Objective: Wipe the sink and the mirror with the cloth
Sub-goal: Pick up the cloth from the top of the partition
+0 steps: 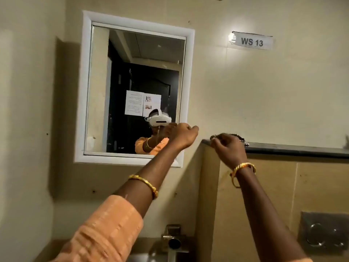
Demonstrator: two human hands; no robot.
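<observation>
On the dark ledge (294,148) right of the mirror (136,87), your right hand (228,148) pinches something small and dark, possibly the cloth; I cannot tell. Your left hand (184,136) hangs loosely curled and empty at the mirror's lower corner. Gather the whole cloth before lifting, and wipe the glass from the top down.

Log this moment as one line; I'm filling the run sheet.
left hand: closed, at mirror lower right corner | right hand: grip on dark item on ledge | cloth: not identifiable | sink: mostly hidden
</observation>
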